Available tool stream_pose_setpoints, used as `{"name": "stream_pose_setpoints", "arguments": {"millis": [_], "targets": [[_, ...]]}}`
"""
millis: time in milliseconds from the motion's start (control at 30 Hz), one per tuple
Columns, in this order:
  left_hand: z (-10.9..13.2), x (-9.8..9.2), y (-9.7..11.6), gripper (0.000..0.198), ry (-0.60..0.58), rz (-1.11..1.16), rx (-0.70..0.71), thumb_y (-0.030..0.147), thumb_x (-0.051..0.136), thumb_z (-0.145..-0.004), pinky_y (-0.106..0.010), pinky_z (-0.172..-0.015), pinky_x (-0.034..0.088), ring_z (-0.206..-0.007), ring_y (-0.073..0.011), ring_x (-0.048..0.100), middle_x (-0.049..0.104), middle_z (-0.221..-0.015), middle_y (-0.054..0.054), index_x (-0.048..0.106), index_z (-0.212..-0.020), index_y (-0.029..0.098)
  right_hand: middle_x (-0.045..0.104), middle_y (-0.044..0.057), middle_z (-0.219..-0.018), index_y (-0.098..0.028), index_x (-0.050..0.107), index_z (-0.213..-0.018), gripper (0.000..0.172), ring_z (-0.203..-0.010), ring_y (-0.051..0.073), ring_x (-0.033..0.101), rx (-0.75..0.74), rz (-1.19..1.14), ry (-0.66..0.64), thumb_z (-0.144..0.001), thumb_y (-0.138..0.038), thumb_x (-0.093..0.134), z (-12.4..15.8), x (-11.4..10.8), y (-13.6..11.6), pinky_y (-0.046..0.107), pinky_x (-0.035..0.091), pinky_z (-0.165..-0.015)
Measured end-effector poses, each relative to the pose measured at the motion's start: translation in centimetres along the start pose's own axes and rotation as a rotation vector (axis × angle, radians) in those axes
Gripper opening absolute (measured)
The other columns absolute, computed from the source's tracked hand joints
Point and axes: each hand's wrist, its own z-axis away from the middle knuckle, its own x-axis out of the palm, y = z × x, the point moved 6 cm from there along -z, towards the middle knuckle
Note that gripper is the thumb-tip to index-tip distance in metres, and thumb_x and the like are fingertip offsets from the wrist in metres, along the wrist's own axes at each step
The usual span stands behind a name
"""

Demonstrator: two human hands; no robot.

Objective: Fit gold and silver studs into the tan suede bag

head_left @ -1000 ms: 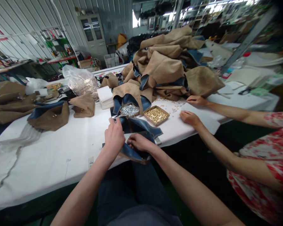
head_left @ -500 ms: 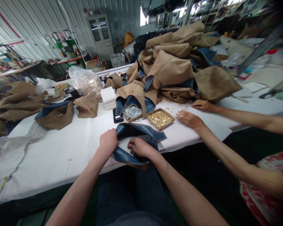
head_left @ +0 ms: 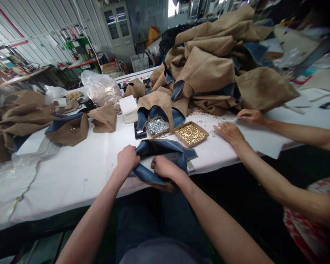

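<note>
A leather bag (head_left: 148, 175), blue inside with brown suede outside, lies open at the table's front edge. My left hand (head_left: 128, 158) is closed on the left side of its rim. My right hand (head_left: 165, 167) reaches into the opening with fingers curled; whatever they hold, if anything, is hidden. Beside it in the bag shows a grey strip with a small round metal snap (head_left: 174, 156). Just behind the bag stand a cardboard box (head_left: 199, 142) of gold-coloured metal pieces and a smaller box (head_left: 165, 132) of silver ones.
A tall pile of brown suede bags (head_left: 209, 69) fills the back right. More bags (head_left: 68, 130) lie at left, near a clear plastic bag (head_left: 99, 88) of small pieces. A co-worker's hands (head_left: 229, 132) are at right, by scattered gold pieces. White cloth (head_left: 99, 172) covers the table.
The view has shifted slightly, so the table things sit further right. My right hand's fingers look more curled inside the bag. My left hand keeps its hold on the rim.
</note>
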Motion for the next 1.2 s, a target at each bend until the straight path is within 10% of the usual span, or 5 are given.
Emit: {"name": "stream_pose_setpoints", "arguments": {"millis": [467, 700, 1200], "targets": [[-1.3, 4.6, -0.8, 0.029, -0.079, 0.148, 0.031, 0.028, 0.057, -0.107, -0.038, -0.096, 0.058, -0.114, -0.0335, 0.081, 0.082, -0.121, -0.021, 0.071, -0.130, 0.015, 0.079, 0.008, -0.082, -0.015, 0.080, -0.093, 0.028, -0.073, 0.020, 0.072, 0.053, -0.209, -0.076, -0.112, -0.012, 0.060, -0.2, 0.4, 1.2, 0.025, 0.049, -0.067], [-2.1, 4.8, -2.6, 0.029, -0.190, 0.284, 0.179, 0.048, 0.076, -0.099, -0.032, -0.080, 0.056, -0.095, -0.0268, 0.079, 0.083, -0.100, -0.007, 0.077, -0.106, 0.020, 0.078, 0.008, -0.080, -0.015, 0.077, -0.096, 0.027, -0.065, 0.021, 0.072, 0.084, -0.218, -0.085, -0.114, -0.012, 0.057, -0.4, 1.0, 1.3, 0.025, 0.049, -0.059], [-3.0, 2.6, -1.9, 0.032, -0.366, 0.153, 0.103, 0.033, 0.085, -0.089, -0.031, -0.084, 0.060, -0.101, -0.0304, 0.082, 0.085, -0.103, -0.014, 0.085, -0.112, 0.012, 0.077, 0.005, -0.081, -0.014, 0.075, -0.096, 0.027, -0.064, 0.018, 0.072, 0.101, -0.192, -0.099, -0.111, -0.005, 0.053, -0.1, 1.2, 1.0, 0.022, 0.051, -0.054]]}}
